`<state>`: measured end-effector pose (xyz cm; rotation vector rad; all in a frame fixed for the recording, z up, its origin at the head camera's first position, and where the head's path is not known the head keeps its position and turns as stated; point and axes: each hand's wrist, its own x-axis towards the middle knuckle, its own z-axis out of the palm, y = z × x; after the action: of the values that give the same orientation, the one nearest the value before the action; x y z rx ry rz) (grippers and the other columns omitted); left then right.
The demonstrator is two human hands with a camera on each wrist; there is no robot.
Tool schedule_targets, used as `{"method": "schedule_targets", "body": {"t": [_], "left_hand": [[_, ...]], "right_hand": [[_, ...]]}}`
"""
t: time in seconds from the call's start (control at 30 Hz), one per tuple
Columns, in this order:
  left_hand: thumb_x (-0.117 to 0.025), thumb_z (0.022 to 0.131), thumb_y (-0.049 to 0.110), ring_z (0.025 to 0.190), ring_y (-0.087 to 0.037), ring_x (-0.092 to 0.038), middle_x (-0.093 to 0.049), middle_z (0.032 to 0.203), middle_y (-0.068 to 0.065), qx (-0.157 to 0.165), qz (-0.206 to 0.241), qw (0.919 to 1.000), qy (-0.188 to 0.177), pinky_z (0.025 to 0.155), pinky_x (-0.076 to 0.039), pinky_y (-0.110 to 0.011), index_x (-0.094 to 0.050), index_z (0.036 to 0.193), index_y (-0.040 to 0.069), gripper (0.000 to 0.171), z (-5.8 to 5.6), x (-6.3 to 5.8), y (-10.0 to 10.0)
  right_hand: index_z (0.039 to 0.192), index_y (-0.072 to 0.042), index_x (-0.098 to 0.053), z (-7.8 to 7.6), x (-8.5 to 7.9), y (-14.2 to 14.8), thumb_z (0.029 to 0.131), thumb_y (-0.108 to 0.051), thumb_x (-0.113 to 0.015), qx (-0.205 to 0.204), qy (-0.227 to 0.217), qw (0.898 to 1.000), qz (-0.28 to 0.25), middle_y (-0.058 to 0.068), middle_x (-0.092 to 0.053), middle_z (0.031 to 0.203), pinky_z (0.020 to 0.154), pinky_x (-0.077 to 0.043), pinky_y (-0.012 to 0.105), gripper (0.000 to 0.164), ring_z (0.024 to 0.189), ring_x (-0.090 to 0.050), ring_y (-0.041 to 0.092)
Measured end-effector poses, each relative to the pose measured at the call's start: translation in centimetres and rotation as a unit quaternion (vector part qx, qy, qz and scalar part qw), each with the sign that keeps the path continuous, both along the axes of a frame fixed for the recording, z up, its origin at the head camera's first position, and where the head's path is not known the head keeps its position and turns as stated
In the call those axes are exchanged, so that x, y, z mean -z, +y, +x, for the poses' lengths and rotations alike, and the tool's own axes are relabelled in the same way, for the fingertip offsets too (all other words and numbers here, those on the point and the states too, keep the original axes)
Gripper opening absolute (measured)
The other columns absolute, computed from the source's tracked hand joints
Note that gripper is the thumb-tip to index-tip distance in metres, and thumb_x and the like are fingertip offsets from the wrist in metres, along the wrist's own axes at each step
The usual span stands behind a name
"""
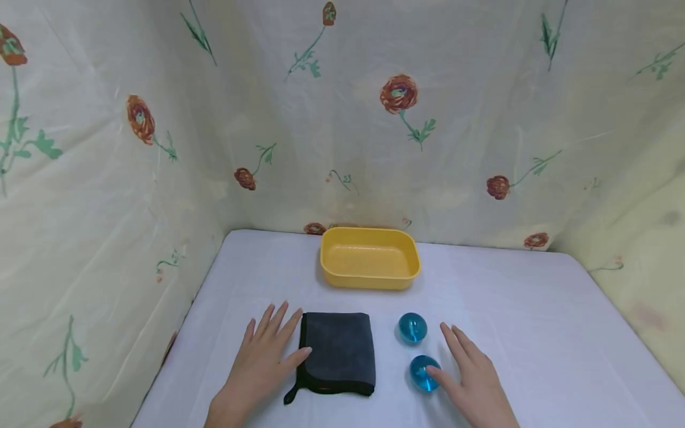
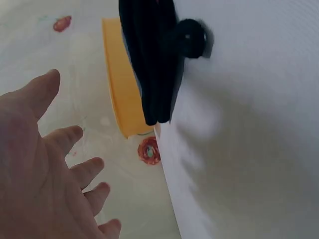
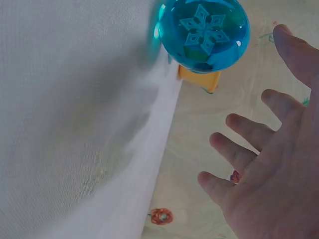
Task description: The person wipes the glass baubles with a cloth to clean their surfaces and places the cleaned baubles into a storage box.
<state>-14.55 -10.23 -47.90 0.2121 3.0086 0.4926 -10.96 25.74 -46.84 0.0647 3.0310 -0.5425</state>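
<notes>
A folded dark grey cloth [image 1: 340,348] with black edging and a small black loop lies flat on the table. Beside its left edge is my left hand [image 1: 263,362], fingers spread, the thumb tip overlapping the cloth in the head view. Two clear blue balls [image 1: 412,328] rest right of the cloth, one behind the other. My right hand [image 1: 476,374] hovers beside them with straight fingers, its thumb overlapping the nearer ball [image 1: 423,377] in the head view. In the right wrist view, a ball [image 3: 205,32] shows a snowflake pattern inside. Neither hand holds anything.
A yellow rectangular tub [image 1: 370,282] stands toward the back of the white-covered table [image 1: 497,303]. Flower-printed fabric [image 1: 455,131] hangs behind the table and along both sides.
</notes>
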Motion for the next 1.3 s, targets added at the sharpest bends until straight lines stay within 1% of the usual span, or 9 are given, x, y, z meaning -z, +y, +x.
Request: {"method": "schedule_targets", "body": {"t": [0.1,0.2,0.33,0.57,0.63,0.7,0.87,1.07,1.3], "left_hand": [[-0.041,0.082,0.070,0.145,-0.023,-0.010,-0.016,0.156,0.004,0.010,0.015,0.9998,-0.011,0.116,-0.010,-0.056,-0.019,0.146,0.038,0.075,0.0,0.0,0.6],[-0.042,0.082,0.070,0.144,-0.023,-0.015,-0.020,0.155,0.002,0.027,0.032,0.9990,-0.014,0.116,-0.013,-0.056,-0.020,0.146,0.037,0.076,0.1,0.0,1.1],[-0.038,0.082,0.072,0.143,-0.022,-0.019,-0.024,0.154,0.002,0.054,0.047,0.9975,-0.005,0.115,-0.017,-0.056,-0.018,0.145,0.041,0.073,0.1,-0.2,1.5],[-0.025,0.078,0.080,0.142,-0.022,-0.021,-0.024,0.153,0.004,0.094,0.052,0.9941,0.009,0.115,-0.020,-0.054,-0.013,0.144,0.045,0.075,0.0,-0.9,2.5],[-0.027,0.079,0.079,0.142,-0.022,-0.022,-0.025,0.153,0.004,0.105,0.048,0.9933,0.011,0.114,-0.021,-0.055,-0.013,0.144,0.046,0.075,0.0,-1.0,2.9],[-0.032,0.081,0.075,0.141,-0.022,-0.024,-0.025,0.153,0.005,0.121,0.046,0.9913,0.026,0.114,-0.022,-0.056,-0.013,0.144,0.045,0.072,0.1,-1.0,3.3],[-0.043,0.085,0.065,0.140,-0.021,-0.026,-0.027,0.152,0.005,0.152,0.040,0.9863,0.050,0.112,-0.027,-0.055,-0.014,0.144,0.045,0.068,0.2,-0.6,4.2],[-0.046,0.084,0.066,0.141,-0.021,-0.025,-0.026,0.152,0.005,0.167,0.028,0.9850,0.030,0.112,-0.027,-0.054,-0.017,0.142,0.047,0.068,0.1,-0.5,5.4],[-0.045,0.082,0.068,0.141,-0.023,-0.025,-0.028,0.152,0.005,0.187,0.014,0.9821,-0.017,0.111,-0.026,-0.059,-0.024,0.138,0.052,0.062,0.1,-0.5,6.7]], "right_hand": [[0.149,-0.031,-0.007,0.0,0.0,-0.2,0.078,-0.076,-0.040,0.002,-0.014,1.000,-0.002,0.018,-0.023,0.151,0.101,-0.029,0.068,0.091,0.131,-0.030,0.046],[0.149,-0.031,-0.010,0.0,0.1,-0.3,0.078,-0.075,-0.042,0.001,-0.015,1.000,-0.004,0.017,-0.024,0.151,0.101,-0.030,0.068,0.090,0.131,-0.031,0.045],[0.148,-0.033,-0.014,0.1,0.2,-0.5,0.076,-0.073,-0.048,-0.001,-0.025,1.000,-0.011,0.015,-0.025,0.151,0.099,-0.032,0.067,0.089,0.131,-0.032,0.044],[0.147,-0.038,-0.017,0.2,0.2,-1.4,0.066,-0.075,-0.059,0.019,-0.095,0.994,-0.043,0.013,-0.025,0.151,0.096,-0.035,0.067,0.098,0.132,-0.028,0.043],[0.147,-0.036,-0.018,0.2,0.2,-1.6,0.064,-0.074,-0.060,0.025,-0.108,0.993,-0.043,0.013,-0.026,0.150,0.095,-0.036,0.066,0.099,0.131,-0.029,0.044],[0.147,-0.035,-0.020,0.1,0.3,-1.7,0.064,-0.073,-0.062,0.028,-0.113,0.992,-0.040,0.014,-0.027,0.149,0.095,-0.038,0.065,0.100,0.130,-0.030,0.044],[0.146,-0.036,-0.021,0.1,0.4,-1.9,0.064,-0.069,-0.065,0.032,-0.122,0.991,-0.039,0.014,-0.030,0.147,0.093,-0.042,0.062,0.099,0.127,-0.036,0.042],[0.145,-0.037,-0.025,0.0,0.6,-1.9,0.065,-0.065,-0.067,0.023,-0.126,0.991,-0.040,0.011,-0.035,0.144,0.090,-0.046,0.056,0.095,0.123,-0.042,0.037],[0.144,-0.036,-0.028,-0.1,0.9,-2.0,0.064,-0.065,-0.067,0.019,-0.127,0.991,-0.045,0.009,-0.039,0.140,0.089,-0.049,0.052,0.093,0.117,-0.048,0.031]]}}
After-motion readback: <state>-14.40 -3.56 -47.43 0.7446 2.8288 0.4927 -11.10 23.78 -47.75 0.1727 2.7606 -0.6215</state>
